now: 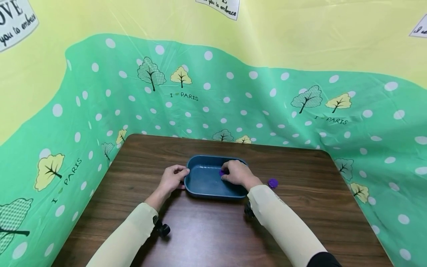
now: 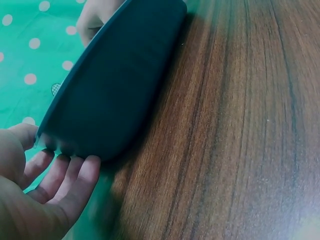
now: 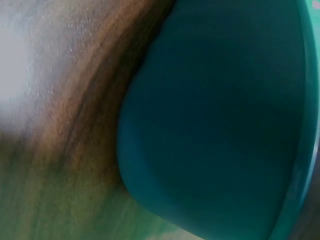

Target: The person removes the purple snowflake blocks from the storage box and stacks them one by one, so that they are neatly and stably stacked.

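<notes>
Now the left hand (image 1: pixel 173 178) is gripping the tray's (image 1: pixel 200 191) left rim on the worktop (image 1: pixel 207 237) while the right hand (image 1: pixel 237 173) is pinching a purple piece (image 1: pixel 222 172) inside it, seemingly placing it; another piece (image 1: pixel 272 182) likely needs fetching.

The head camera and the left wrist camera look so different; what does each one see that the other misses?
Only the head view shows the purple piece pinched in the right hand over the blue tray, a second purple piece on the table, and the green dotted backdrop with its trees.

Only the left wrist view shows the tray's outer wall up close.

Both show the left hand at the tray's end, and the wood tabletop.
</notes>
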`<state>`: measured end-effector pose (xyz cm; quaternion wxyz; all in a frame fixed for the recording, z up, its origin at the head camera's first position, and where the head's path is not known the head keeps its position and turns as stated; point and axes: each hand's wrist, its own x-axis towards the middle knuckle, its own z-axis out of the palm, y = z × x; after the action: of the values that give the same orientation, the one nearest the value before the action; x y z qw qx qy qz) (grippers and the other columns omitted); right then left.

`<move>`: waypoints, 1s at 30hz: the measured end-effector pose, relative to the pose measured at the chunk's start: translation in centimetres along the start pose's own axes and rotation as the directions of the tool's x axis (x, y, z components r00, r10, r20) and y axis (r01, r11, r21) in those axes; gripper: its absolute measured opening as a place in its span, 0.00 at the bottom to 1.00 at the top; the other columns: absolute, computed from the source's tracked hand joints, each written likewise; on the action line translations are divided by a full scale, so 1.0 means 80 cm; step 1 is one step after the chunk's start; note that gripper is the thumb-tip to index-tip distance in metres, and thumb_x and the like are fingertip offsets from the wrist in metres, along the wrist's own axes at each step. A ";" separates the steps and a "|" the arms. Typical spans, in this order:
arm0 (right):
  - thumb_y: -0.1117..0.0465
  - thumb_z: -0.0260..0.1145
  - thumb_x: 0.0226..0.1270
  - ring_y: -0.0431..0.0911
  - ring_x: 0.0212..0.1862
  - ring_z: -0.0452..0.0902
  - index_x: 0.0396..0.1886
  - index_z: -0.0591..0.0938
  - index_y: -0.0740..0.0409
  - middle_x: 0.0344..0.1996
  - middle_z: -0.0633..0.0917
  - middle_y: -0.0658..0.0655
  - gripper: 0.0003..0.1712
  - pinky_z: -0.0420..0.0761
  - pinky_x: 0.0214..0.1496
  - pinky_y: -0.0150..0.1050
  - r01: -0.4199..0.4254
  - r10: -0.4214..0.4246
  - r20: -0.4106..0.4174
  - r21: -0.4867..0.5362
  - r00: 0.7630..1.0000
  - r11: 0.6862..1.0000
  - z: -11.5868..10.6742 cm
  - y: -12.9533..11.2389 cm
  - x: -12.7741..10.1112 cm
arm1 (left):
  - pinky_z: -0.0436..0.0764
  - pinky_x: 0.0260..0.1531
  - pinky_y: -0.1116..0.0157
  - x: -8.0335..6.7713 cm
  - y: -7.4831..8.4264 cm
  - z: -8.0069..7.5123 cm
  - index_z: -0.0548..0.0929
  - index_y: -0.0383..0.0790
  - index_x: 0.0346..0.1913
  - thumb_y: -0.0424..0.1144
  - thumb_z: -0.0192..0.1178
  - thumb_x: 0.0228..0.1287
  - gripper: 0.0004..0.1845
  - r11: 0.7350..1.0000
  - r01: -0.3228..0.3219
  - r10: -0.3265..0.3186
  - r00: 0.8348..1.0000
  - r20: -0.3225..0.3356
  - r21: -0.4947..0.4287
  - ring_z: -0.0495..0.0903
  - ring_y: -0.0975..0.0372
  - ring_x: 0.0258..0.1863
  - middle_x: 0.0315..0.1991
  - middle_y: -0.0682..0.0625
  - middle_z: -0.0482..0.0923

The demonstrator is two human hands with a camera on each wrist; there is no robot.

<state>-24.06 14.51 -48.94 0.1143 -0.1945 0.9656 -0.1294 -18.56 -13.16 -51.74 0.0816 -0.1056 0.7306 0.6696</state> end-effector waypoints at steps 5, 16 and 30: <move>0.48 0.74 0.66 0.46 0.50 0.81 0.54 0.87 0.48 0.49 0.87 0.51 0.19 0.84 0.57 0.50 -0.009 0.009 -0.013 -0.023 1.000 1.000 0.005 -0.002 0.001 | 0.88 0.25 0.62 0.000 0.000 0.001 0.84 0.34 0.57 0.41 0.66 0.71 0.17 1.000 0.004 -0.004 1.000 0.002 -0.001 0.83 0.56 0.34 0.43 0.39 0.82; 0.50 0.75 0.66 0.46 0.43 0.78 0.55 0.87 0.49 0.47 0.86 0.52 0.20 0.84 0.55 0.49 -0.040 0.040 0.009 -0.012 0.999 0.999 0.008 -0.006 0.002 | 0.87 0.24 0.63 -0.001 0.000 0.000 0.84 0.33 0.56 0.40 0.66 0.71 0.17 1.000 0.008 -0.008 1.000 -0.003 0.001 0.83 0.56 0.34 0.43 0.39 0.82; 0.51 0.74 0.66 0.45 0.40 0.76 0.51 0.86 0.49 0.42 0.85 0.49 0.16 0.84 0.50 0.45 -0.034 0.034 0.039 -0.006 0.999 0.999 0.007 -0.008 0.005 | 0.88 0.25 0.62 -0.001 0.001 0.000 0.84 0.34 0.56 0.40 0.65 0.71 0.17 1.000 0.011 -0.011 1.000 -0.002 0.009 0.82 0.58 0.33 0.42 0.40 0.81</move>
<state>-24.08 13.67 -49.38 0.1350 -0.1808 0.9667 -0.1211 -18.51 -13.16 -51.64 0.0848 -0.1099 0.7333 0.6656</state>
